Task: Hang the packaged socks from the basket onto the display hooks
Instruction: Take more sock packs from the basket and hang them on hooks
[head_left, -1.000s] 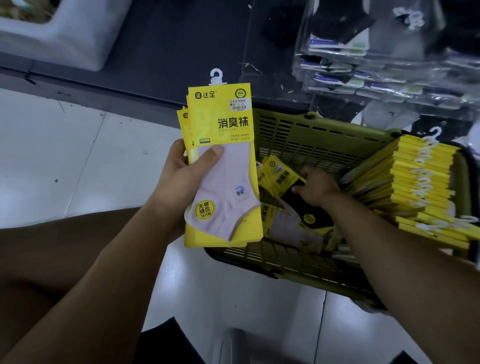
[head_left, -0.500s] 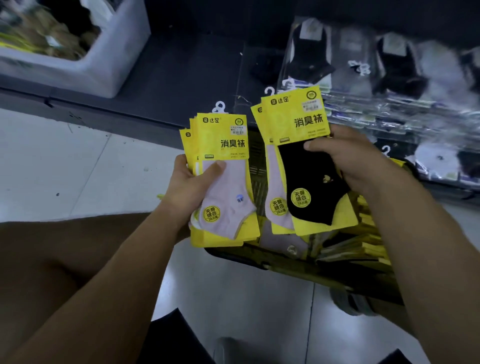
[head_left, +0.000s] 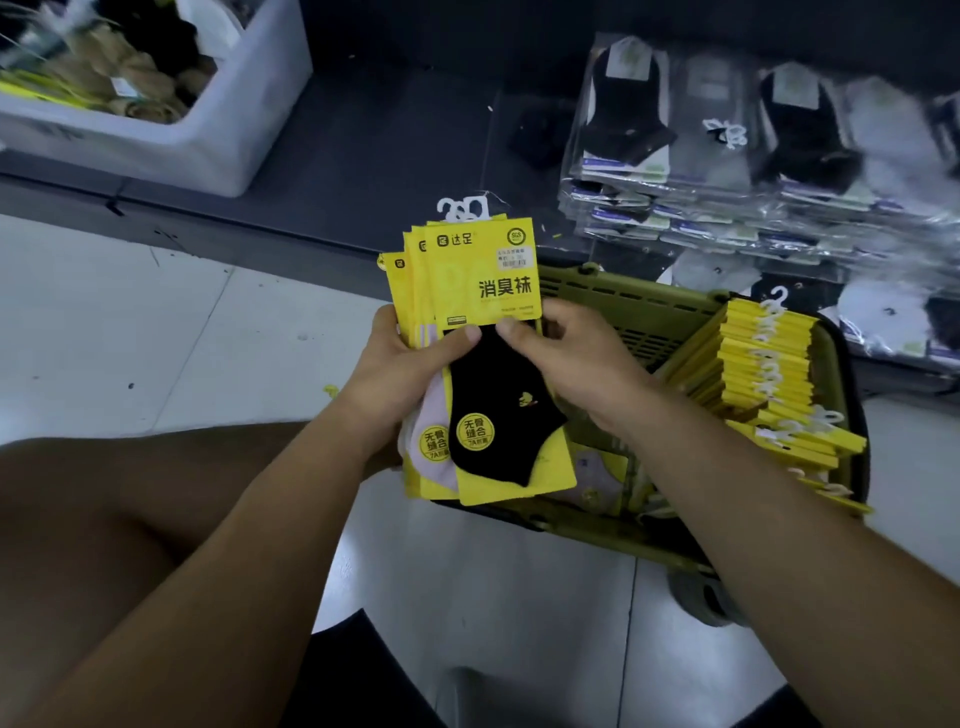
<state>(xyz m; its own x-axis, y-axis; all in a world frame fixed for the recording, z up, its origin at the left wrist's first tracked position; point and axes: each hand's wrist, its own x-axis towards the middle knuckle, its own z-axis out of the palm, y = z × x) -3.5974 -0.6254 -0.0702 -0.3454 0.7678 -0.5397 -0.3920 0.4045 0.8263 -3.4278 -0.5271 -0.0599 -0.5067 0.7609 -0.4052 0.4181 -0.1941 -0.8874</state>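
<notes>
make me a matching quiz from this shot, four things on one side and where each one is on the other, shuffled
Things
1. black sock pack
2. olive basket
3. white bin
4. clear-wrapped socks

Places
a. top left, on the dark ledge
b. pinched between the left hand and the right hand
c. piled at top right
d. right of the hands, with yellow packs inside

Pairs: 1-b, 2-d, 3-a, 4-c
</notes>
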